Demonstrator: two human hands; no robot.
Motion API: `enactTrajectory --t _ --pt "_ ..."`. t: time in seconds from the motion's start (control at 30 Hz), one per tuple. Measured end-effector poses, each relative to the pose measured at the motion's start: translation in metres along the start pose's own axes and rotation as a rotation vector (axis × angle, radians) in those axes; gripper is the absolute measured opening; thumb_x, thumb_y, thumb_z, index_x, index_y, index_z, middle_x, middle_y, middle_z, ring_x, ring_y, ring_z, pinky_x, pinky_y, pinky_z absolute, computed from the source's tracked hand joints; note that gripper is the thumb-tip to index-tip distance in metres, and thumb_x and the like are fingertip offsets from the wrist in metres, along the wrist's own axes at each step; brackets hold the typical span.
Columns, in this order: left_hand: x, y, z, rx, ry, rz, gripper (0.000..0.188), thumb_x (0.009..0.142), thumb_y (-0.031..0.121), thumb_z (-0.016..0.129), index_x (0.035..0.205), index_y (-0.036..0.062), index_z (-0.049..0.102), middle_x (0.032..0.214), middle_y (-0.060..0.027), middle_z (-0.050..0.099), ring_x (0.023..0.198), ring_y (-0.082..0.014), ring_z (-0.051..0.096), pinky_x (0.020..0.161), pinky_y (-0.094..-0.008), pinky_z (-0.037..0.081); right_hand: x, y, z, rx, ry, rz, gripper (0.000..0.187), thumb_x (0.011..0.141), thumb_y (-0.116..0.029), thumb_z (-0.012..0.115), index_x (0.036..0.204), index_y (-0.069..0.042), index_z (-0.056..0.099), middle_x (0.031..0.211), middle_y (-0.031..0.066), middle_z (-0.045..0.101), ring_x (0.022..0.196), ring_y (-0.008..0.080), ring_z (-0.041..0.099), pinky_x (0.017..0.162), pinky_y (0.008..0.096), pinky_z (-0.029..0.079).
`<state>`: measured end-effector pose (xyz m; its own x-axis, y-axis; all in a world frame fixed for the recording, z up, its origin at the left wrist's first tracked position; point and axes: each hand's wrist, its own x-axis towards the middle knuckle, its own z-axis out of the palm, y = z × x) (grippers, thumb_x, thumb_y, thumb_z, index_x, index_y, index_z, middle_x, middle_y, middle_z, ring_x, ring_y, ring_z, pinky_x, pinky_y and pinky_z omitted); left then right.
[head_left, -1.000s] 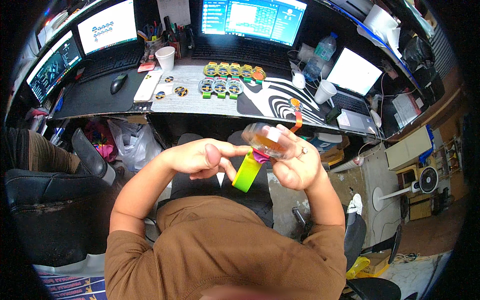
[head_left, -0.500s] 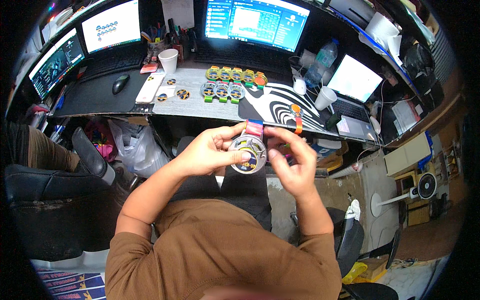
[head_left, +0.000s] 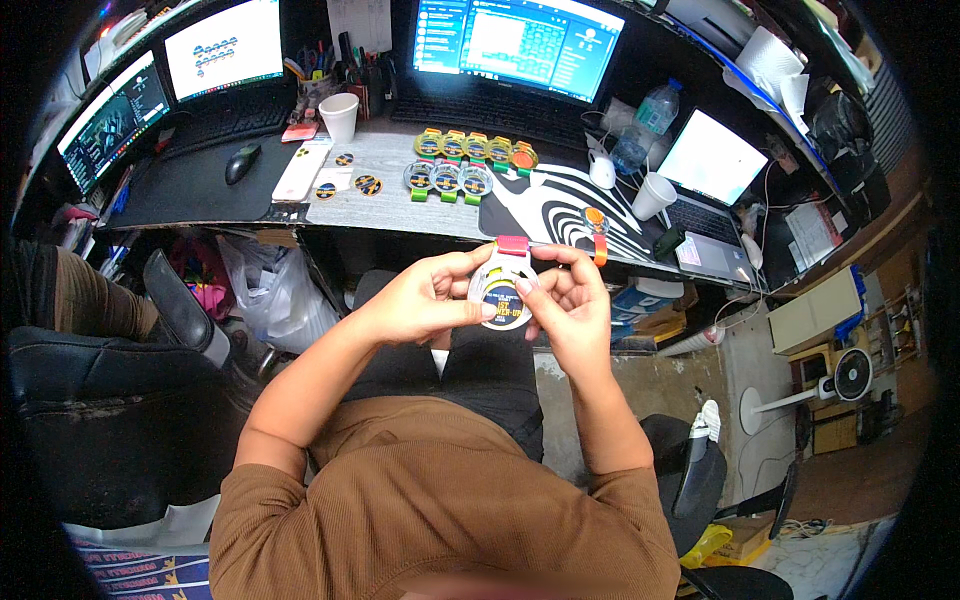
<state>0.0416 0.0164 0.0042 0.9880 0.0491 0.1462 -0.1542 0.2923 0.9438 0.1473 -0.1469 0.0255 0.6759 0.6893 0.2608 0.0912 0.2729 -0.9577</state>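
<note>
Between my two hands, above my lap and just in front of the desk edge, is a silver medal (head_left: 501, 299) with a dark round centre and a pink-red ribbon (head_left: 512, 245) at its top. My left hand (head_left: 447, 293) grips its left side, thumb lying over the lower front. On the other side my right hand (head_left: 568, 300) pinches the medal's right edge, thumb on the dark centre. Gold medals (head_left: 477, 147) lie in a row on the desk, with silver medals (head_left: 446, 179) in a nearer row. A medal with an orange centre (head_left: 595, 217) rests apart on the zebra-patterned mat (head_left: 530, 207).
Round dark stickers (head_left: 368, 185) lie beside a white phone-like box (head_left: 300, 172). White cups (head_left: 339, 117) (head_left: 653, 196), a black mouse (head_left: 241, 164), a water bottle (head_left: 645, 125) and a laptop (head_left: 700, 215) stand on the desk. An office chair (head_left: 120, 420) is at my left.
My right hand has closed in from the right, and its thumb now presses on the medal's front. The medal has turned to face up more squarely.
</note>
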Motion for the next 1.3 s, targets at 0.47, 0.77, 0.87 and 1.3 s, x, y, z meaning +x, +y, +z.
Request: enactTrajectory --t 0.47,0.77,0.87,1.3 --pt "0.005 -0.012 -0.014 0.1 0.087 -0.211 0.065 0.088 0.017 0.063 0.144 0.0093 0.032 0.063 0.0046 0.055 0.036 -0.0014 0.038 0.033 -0.0178 0.029 0.01 0.039 -0.011 0.065 -0.022 0.052 0.026 0.084 -0.003 0.067 0.105 -0.001 0.05 0.094 0.0083 0.06 0.076 0.0098 0.06 0.065 0.0208 0.05" --pt "0.045 -0.044 -0.052 0.007 0.005 -0.274 0.066 0.089 0.012 0.059 0.146 0.006 0.027 0.066 0.0025 0.056 0.037 -0.0023 0.036 0.034 -0.0181 0.028 0.046 0.071 -0.031 0.216 -0.029 0.307 0.041 0.073 0.008 0.068 0.105 -0.005 0.046 0.081 0.0097 0.066 0.063 0.0132 0.063 0.054 0.0214 0.047" --pt "0.071 -0.056 -0.069 0.087 0.012 -0.276 0.065 0.089 0.019 0.062 0.144 0.0036 0.03 0.071 0.0 0.061 0.036 -0.0036 0.04 0.033 -0.0184 0.031 0.074 0.093 -0.044 0.181 0.026 0.365 0.041 0.073 0.009 0.068 0.104 -0.006 0.045 0.082 0.0098 0.066 0.063 0.0146 0.063 0.054 0.0225 0.048" --pt "0.115 -0.115 -0.041 1.448 0.627 0.16 0.045 0.082 0.034 0.065 0.122 0.0168 0.06 0.122 -0.0194 0.051 0.109 -0.0355 0.05 0.087 -0.0466 0.043 0.225 0.167 -0.083 0.06 0.073 0.544 0.039 0.077 0.009 0.061 0.112 -0.001 0.046 0.088 0.0147 0.063 0.078 0.0231 0.065 0.066 0.0335 0.056"
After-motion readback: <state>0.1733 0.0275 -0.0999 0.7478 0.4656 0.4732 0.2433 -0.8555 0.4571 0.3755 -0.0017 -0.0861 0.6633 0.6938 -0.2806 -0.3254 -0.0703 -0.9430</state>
